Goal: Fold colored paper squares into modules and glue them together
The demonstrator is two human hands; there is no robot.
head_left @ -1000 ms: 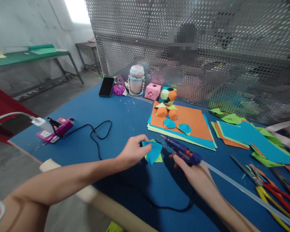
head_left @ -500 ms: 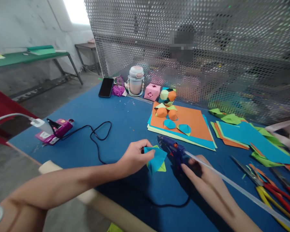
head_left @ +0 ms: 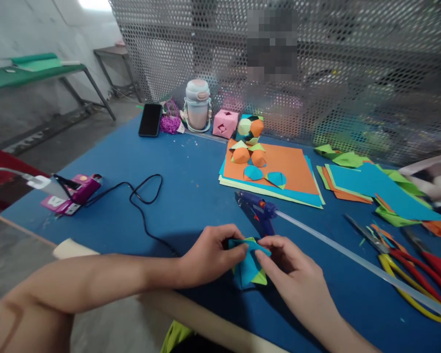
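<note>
Between my two hands is a folded paper piece (head_left: 248, 268), blue with light-green corners. My left hand (head_left: 215, 255) pinches its left side with thumb and fingers. On its upper right edge, my right hand (head_left: 294, 274) grips the blue paper between thumb and fingertips. Just beyond my hands a dark blue glue gun (head_left: 259, 208) stands on the table, a long clear glue stick (head_left: 334, 245) running out of its back toward the lower right. Beyond it, small orange paper shapes (head_left: 240, 155) and blue paper shapes (head_left: 253, 172) rest on stacked coloured sheets (head_left: 286, 159).
Scissors with red and yellow handles (head_left: 393, 264) lie at right, near loose blue paper (head_left: 385, 189). A purple power strip (head_left: 71, 196) sits at left with a black cord (head_left: 143, 206). A phone (head_left: 150, 120), bottle (head_left: 197, 105) and pink paper cube (head_left: 225, 123) line the back.
My right hand has let go of the glue gun, now standing on the table, and taken hold of the folded paper's right side. My left hand still holds the paper. The view has shifted slightly.
</note>
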